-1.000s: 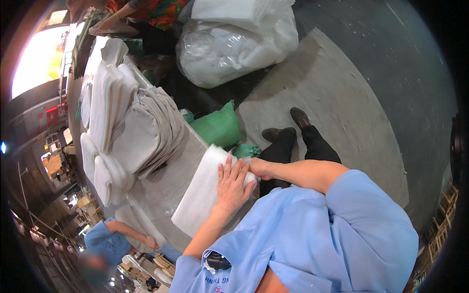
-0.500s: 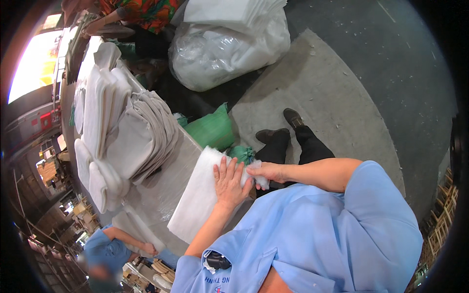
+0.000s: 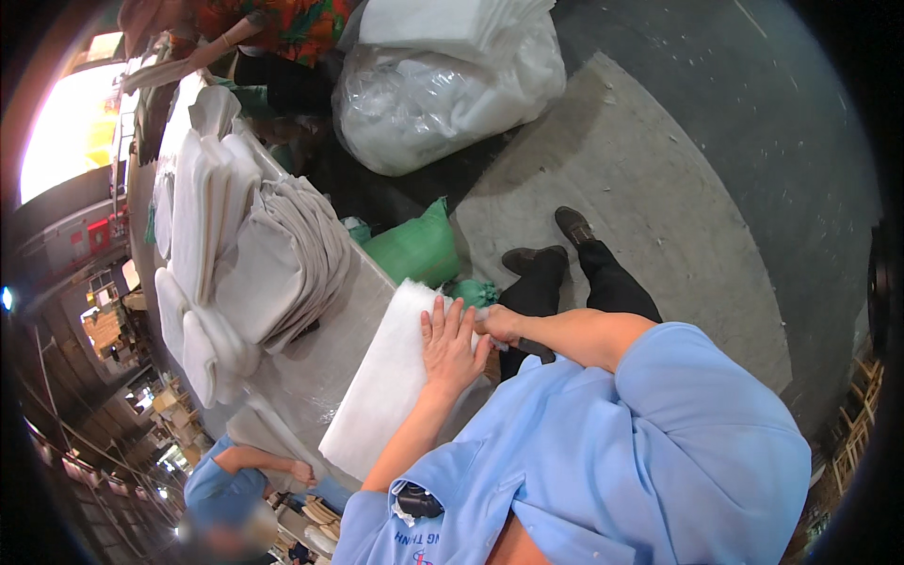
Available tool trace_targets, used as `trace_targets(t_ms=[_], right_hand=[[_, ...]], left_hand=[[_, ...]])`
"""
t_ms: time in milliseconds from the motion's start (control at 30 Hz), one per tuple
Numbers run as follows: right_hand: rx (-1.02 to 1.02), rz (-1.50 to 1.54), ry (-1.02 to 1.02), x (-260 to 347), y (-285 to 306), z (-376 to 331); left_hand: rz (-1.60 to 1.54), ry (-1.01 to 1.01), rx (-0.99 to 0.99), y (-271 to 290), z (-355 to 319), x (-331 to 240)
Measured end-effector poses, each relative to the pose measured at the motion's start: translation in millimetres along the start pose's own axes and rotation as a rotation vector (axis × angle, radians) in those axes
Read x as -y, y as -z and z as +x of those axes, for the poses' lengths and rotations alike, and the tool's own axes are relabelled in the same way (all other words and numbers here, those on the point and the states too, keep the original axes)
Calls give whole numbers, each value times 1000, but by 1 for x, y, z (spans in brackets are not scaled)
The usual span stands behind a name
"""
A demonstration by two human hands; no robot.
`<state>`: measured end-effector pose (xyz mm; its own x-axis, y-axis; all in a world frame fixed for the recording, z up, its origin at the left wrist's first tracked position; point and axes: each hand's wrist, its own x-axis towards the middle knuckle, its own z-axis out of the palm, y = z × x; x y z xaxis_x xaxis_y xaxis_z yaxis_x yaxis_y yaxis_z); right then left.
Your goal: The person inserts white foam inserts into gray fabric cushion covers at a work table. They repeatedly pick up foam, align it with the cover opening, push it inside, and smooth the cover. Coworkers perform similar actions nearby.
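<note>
A thick white slab of fluffy wadding (image 3: 372, 410) lies on the table's near end. My left hand (image 3: 450, 348) presses flat on it, fingers spread, near its right edge. My right hand (image 3: 499, 323) is closed right beside that edge, close to the left fingertips. Behind its fist sticks out a dark handle (image 3: 537, 350); the rest of this tool is hidden, so its kind does not show. A bit of white fluff shows under the right hand.
Grey-white cushion covers (image 3: 292, 254) and white padded pieces are heaped on the grey table (image 3: 334, 344). Green sacks (image 3: 414, 247) stand beside it. Beyond is a clear plastic bag of white wadding (image 3: 452, 104). One co-worker (image 3: 226, 480) is at lower left, another (image 3: 292, 33) at the top.
The right hand had a tuft of white fluff at its fingers; now it grips a dark-handled tool at the slab's edge. My left hand stays flat on the wadding. The view has shifted slightly.
</note>
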<state>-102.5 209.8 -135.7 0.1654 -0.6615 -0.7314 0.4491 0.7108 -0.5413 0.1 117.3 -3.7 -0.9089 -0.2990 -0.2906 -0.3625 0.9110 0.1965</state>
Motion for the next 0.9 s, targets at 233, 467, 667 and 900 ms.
trace_targets(t_ms=[233, 467, 667, 900], right_hand=[[-22, -622, 226, -11, -8, 20], [-220, 49, -80, -6, 27, -12], [124, -240, 37, 11, 73, -66], [417, -381, 470, 28, 17, -54]], left_hand=[[5, -8, -41, 10, -5, -4], [-67, -16, -106, 27, -26, 0], [-168, 240, -205, 40, -104, -17], [-108, 630, -96, 0, -153, -33]])
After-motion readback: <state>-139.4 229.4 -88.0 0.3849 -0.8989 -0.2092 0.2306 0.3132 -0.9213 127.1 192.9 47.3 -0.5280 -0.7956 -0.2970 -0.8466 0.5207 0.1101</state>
